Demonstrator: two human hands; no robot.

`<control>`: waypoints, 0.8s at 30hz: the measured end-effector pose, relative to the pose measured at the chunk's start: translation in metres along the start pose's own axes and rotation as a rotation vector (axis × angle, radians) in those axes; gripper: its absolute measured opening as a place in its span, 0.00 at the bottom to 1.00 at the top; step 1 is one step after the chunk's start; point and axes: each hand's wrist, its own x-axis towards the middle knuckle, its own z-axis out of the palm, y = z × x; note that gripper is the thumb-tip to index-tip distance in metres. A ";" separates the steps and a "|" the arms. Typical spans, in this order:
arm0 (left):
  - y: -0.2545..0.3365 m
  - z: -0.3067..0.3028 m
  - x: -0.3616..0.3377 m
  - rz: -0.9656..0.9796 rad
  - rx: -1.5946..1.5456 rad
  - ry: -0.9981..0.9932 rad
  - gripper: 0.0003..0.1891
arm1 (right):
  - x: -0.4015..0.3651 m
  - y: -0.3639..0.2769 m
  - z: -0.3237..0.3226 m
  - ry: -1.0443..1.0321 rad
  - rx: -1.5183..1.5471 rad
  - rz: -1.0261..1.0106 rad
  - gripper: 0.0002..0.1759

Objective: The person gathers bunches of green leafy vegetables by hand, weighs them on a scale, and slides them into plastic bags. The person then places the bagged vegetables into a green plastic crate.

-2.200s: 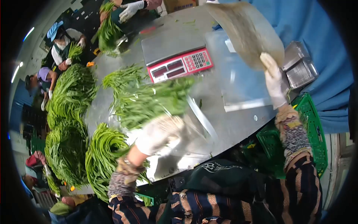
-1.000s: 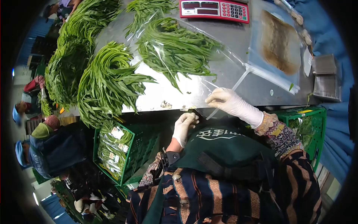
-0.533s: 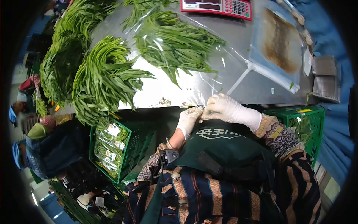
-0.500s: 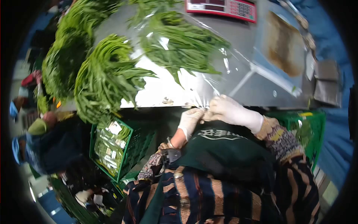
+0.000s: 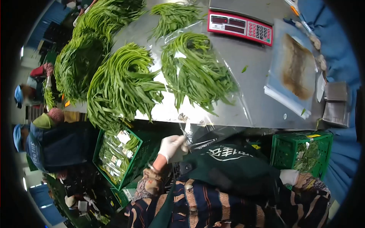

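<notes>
My left hand [image 5: 173, 147], in a white glove, pinches the open end of a clear plastic bag [image 5: 243, 108] just below the table edge. Inside the bag lies a bunch of leafy green vegetables [image 5: 199, 72], stems curled toward the far side. My right hand [image 5: 289, 177] is down at my right side by the dark green apron [image 5: 232, 167]; only part of its white glove shows, and its fingers are hidden. Left of the bag, a loose bunch of the same greens [image 5: 121, 83] hangs partly over the table edge.
A red and white digital scale [image 5: 240, 27] stands at the back. To its right lies a stack of plastic bags [image 5: 294, 68]. Green crates stand below, one on the left [image 5: 133, 161] and one on the right [image 5: 283, 152], both holding bagged greens. A co-worker in dark blue [image 5: 61, 144] is at the left.
My right hand has let go of the bag and moved down to my right side. My left hand has shifted left and down, still on the bag. My view has tilted.
</notes>
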 end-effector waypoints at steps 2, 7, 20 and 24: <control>-0.017 -0.003 0.004 0.431 0.661 0.582 0.10 | 0.012 -0.010 -0.027 -0.135 -0.418 -0.295 0.15; -0.041 -0.010 0.051 0.860 1.056 0.524 0.43 | 0.093 -0.057 -0.133 1.107 -0.319 -0.548 0.23; 0.013 -0.029 0.085 0.428 -0.396 0.161 0.16 | 0.169 -0.124 -0.204 0.875 0.567 -0.579 0.12; 0.059 -0.020 0.092 0.297 0.372 0.794 0.25 | 0.190 -0.144 -0.209 0.822 0.800 -0.344 0.14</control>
